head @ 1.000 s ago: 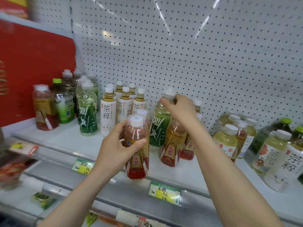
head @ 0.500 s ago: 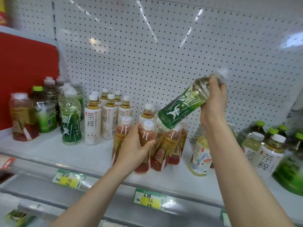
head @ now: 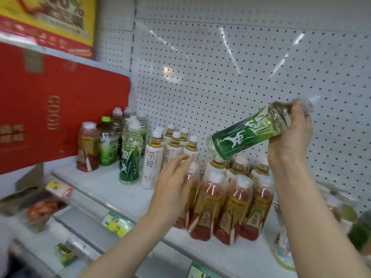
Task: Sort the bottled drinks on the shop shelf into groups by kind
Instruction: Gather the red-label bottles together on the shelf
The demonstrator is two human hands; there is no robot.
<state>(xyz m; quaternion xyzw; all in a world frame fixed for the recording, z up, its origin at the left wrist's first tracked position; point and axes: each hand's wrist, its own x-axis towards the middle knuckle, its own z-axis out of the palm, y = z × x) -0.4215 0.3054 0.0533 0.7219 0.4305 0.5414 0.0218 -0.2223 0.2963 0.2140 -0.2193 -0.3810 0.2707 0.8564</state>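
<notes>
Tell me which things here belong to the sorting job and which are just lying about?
Part of the job:
- green-label bottle, tilted in the right hand
- red-label bottles, left hand on one
- white-label bottles
- upright green-label bottle

Just lying about:
- red carton
- price tags
- pegboard

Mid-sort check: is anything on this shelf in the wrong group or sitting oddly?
Yes. One red-and-gold-label bottle stands alone at the far left, apart from its matching cluster at front centre. A green-capped bottle sits between it and the green bamboo-label bottles. The right hand holds another bamboo bottle tilted in the air.
</notes>
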